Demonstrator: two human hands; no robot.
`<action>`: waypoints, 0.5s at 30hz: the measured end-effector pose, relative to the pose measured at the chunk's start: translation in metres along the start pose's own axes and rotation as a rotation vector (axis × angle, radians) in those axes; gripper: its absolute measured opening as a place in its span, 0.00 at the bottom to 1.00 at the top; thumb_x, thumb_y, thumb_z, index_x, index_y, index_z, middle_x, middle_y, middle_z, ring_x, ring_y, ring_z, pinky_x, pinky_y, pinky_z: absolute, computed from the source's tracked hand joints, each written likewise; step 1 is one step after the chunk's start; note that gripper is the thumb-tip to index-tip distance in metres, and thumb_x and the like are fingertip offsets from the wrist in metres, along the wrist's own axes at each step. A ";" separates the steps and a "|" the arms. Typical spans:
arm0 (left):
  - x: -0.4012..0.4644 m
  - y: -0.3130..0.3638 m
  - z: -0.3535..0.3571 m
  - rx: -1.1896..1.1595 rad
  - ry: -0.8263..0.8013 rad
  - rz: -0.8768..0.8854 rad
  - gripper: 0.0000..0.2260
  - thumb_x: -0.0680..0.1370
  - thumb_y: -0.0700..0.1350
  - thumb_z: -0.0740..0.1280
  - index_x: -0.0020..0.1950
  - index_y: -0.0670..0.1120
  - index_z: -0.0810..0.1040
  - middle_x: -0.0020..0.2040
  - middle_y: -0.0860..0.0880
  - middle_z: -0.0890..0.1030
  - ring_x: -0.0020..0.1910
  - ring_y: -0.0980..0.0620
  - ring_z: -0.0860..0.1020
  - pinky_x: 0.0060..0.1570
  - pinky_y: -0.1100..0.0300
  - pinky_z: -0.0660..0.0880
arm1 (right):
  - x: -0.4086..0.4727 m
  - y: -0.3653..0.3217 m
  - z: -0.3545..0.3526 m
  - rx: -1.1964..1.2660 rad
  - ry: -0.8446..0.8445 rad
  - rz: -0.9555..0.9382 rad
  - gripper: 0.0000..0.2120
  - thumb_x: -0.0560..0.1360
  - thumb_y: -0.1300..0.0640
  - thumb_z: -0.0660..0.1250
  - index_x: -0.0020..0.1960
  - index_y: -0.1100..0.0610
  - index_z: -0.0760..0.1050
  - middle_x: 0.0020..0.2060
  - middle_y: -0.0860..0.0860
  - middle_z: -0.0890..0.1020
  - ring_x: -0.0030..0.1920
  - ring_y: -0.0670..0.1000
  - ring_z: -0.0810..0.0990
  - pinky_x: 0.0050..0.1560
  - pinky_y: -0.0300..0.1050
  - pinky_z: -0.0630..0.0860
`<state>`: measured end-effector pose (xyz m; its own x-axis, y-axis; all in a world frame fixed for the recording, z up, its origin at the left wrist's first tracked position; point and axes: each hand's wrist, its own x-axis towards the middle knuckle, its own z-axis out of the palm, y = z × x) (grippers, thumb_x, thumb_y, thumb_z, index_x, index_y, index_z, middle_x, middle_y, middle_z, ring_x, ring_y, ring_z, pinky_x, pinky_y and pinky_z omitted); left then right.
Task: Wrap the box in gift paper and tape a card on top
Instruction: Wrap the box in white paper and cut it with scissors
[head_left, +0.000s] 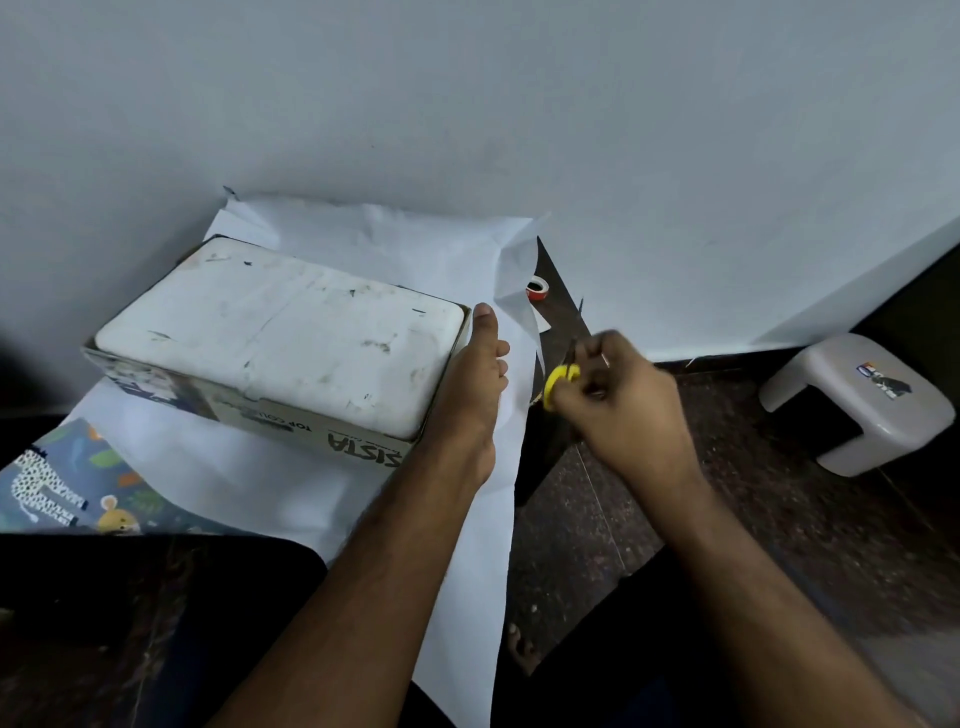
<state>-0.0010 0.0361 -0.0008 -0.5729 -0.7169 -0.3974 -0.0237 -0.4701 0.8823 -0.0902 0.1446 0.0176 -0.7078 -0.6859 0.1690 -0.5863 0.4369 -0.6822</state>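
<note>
The box (280, 338) sits on the white back of the gift paper (395, 249) spread over the bench (563, 306), its scuffed white top facing up. My left hand (475, 384) lies flat and straight-fingered against the box's right end, pressing the paper there. Just right of the box, past the paper's edge, my right hand (618, 395) curls around the yellow-handled scissors (561, 376). A red tape roll (538, 289) lies behind the box's right end. The printed side of the paper (67, 478) shows at the box's near left.
</note>
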 end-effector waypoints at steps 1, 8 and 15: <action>0.001 -0.001 0.000 -0.001 0.006 0.004 0.32 0.83 0.65 0.51 0.73 0.43 0.73 0.72 0.44 0.74 0.70 0.48 0.74 0.60 0.59 0.64 | -0.012 0.001 0.004 -0.015 -0.038 0.017 0.09 0.71 0.50 0.71 0.49 0.47 0.75 0.37 0.42 0.83 0.38 0.47 0.82 0.43 0.47 0.79; 0.002 -0.008 -0.001 0.060 0.002 0.015 0.33 0.83 0.65 0.50 0.75 0.43 0.72 0.75 0.43 0.72 0.74 0.48 0.71 0.64 0.59 0.62 | -0.020 0.024 0.022 -0.117 -0.332 0.118 0.13 0.76 0.39 0.66 0.52 0.46 0.69 0.42 0.44 0.80 0.45 0.51 0.80 0.49 0.54 0.79; -0.001 -0.007 0.001 0.080 0.060 0.052 0.17 0.84 0.64 0.51 0.50 0.56 0.74 0.70 0.46 0.76 0.71 0.47 0.74 0.72 0.53 0.65 | -0.006 0.029 0.031 -0.121 -0.430 0.184 0.15 0.75 0.39 0.67 0.51 0.48 0.69 0.44 0.47 0.80 0.45 0.53 0.81 0.48 0.56 0.82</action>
<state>-0.0011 0.0401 -0.0066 -0.5254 -0.7699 -0.3623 -0.0618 -0.3901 0.9187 -0.0909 0.1431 -0.0250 -0.5922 -0.7579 -0.2737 -0.5260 0.6209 -0.5812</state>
